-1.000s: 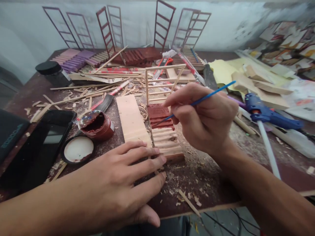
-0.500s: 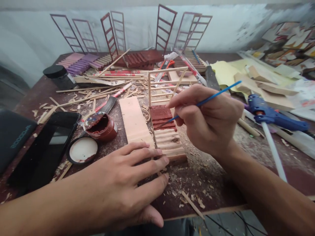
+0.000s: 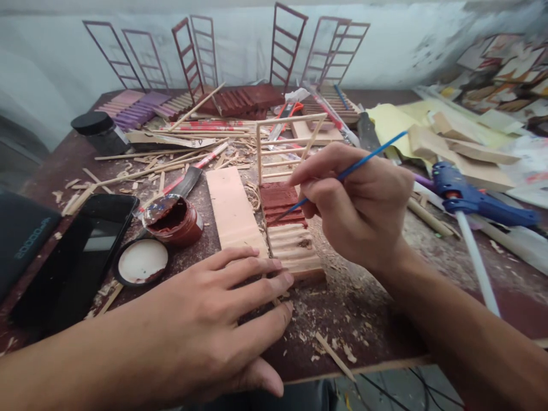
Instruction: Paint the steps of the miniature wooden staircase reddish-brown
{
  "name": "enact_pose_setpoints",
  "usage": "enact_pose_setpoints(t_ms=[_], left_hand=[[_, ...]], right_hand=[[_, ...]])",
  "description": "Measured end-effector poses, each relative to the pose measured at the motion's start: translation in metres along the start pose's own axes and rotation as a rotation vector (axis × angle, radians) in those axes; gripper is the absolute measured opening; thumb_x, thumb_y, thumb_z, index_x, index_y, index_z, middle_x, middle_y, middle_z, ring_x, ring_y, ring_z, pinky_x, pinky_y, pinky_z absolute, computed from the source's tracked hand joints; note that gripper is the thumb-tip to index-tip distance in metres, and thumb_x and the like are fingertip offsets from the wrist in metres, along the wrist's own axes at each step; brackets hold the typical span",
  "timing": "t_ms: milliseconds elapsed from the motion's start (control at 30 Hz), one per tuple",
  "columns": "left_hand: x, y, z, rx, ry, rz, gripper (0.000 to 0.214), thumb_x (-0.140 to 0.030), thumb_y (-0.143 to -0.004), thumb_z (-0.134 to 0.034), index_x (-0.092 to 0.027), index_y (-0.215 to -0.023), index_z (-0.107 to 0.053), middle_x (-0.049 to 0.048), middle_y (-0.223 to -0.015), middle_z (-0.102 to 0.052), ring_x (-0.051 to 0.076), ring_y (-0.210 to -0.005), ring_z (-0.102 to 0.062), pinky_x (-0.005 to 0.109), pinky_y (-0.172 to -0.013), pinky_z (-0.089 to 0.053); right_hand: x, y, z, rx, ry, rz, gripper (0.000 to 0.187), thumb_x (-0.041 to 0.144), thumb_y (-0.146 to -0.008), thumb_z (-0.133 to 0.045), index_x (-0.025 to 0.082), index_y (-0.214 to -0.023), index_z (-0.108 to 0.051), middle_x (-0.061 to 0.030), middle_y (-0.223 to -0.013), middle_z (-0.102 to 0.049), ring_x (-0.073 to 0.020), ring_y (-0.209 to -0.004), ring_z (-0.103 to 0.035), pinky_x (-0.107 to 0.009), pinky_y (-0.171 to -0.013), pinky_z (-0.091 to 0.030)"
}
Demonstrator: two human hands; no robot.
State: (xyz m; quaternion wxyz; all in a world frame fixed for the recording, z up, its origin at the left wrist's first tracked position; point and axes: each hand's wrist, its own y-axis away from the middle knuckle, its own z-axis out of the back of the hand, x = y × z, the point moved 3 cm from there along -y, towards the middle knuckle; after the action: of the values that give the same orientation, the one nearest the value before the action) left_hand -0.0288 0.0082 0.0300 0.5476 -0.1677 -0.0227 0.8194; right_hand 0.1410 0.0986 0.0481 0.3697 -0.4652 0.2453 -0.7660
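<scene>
My right hand pinches a thin blue paintbrush, its tip resting on the red-painted far half of a small ridged wooden piece. The near half of that piece is bare wood, and an unpainted stick frame stands upright at its far end. My left hand lies flat with fingers spread, fingertips pressing the near left corner of the ridged piece. An open jar of red-brown paint sits to the left, its white-lined lid lying beside it.
A bare wooden board lies left of the piece. A black phone and a dark power bank rest at left, a blue glue gun at right. Painted ladder frames lean on the wall; sticks and shavings litter the table.
The brush tip has shifted only slightly over the red area. The left hand stays pressed in place; the view has moved a little.
</scene>
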Motion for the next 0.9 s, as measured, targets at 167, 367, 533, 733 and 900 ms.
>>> enact_pose_setpoints(t_ms=[167,367,533,733,900], left_hand=[[0.0006,0.0004,-0.001,0.011,0.001,0.008,0.05,-0.053,-0.098,-0.047,-0.012,-0.124,-0.06,0.0102,-0.139,-0.055,0.03,-0.127,-0.051,0.049,-0.114,-0.038],[0.0,0.0007,0.0004,-0.008,0.001,-0.003,0.049,-0.052,-0.098,-0.047,-0.011,-0.122,-0.061,0.0122,-0.136,-0.058,0.029,-0.125,-0.054,0.049,-0.111,-0.041],[0.0003,-0.0012,0.0004,-0.007,-0.004,-0.002,0.049,-0.052,-0.098,-0.046,-0.011,-0.12,-0.063,0.0116,-0.135,-0.059,0.03,-0.125,-0.054,0.049,-0.111,-0.042],[-0.0001,-0.0017,0.0007,-0.017,0.009,-0.007,0.049,-0.051,-0.098,-0.047,-0.01,-0.12,-0.062,0.0119,-0.134,-0.059,0.03,-0.123,-0.055,0.049,-0.111,-0.042],[0.0005,-0.0019,0.0003,-0.004,0.014,0.001,0.049,-0.052,-0.098,-0.047,-0.011,-0.122,-0.061,0.011,-0.135,-0.059,0.03,-0.125,-0.053,0.048,-0.113,-0.039]], right_hand=[[-0.0008,0.0002,0.0002,0.023,0.025,-0.001,0.02,0.006,-0.082,-0.05,0.019,-0.077,-0.065,0.0049,-0.06,-0.058,-0.0074,-0.05,-0.05,-0.025,-0.052,-0.041],[0.0007,-0.0021,0.0051,-0.019,0.085,0.0,0.024,0.003,-0.08,-0.049,0.021,-0.074,-0.064,0.0053,-0.055,-0.053,-0.0082,-0.046,-0.046,-0.027,-0.051,-0.04],[0.0017,-0.0017,0.0059,-0.068,0.115,0.053,0.025,0.003,-0.078,-0.05,0.023,-0.075,-0.065,0.005,-0.052,-0.05,-0.0095,-0.045,-0.044,-0.028,-0.052,-0.04],[0.0038,-0.0005,0.0063,-0.047,0.092,0.024,0.026,0.003,-0.079,-0.049,0.024,-0.076,-0.065,0.0044,-0.053,-0.051,-0.0108,-0.045,-0.045,-0.029,-0.053,-0.041],[0.0027,0.0013,0.0049,0.007,0.054,-0.038,0.022,0.006,-0.083,-0.051,0.023,-0.079,-0.065,0.0044,-0.056,-0.054,-0.0106,-0.047,-0.047,-0.029,-0.053,-0.04]])
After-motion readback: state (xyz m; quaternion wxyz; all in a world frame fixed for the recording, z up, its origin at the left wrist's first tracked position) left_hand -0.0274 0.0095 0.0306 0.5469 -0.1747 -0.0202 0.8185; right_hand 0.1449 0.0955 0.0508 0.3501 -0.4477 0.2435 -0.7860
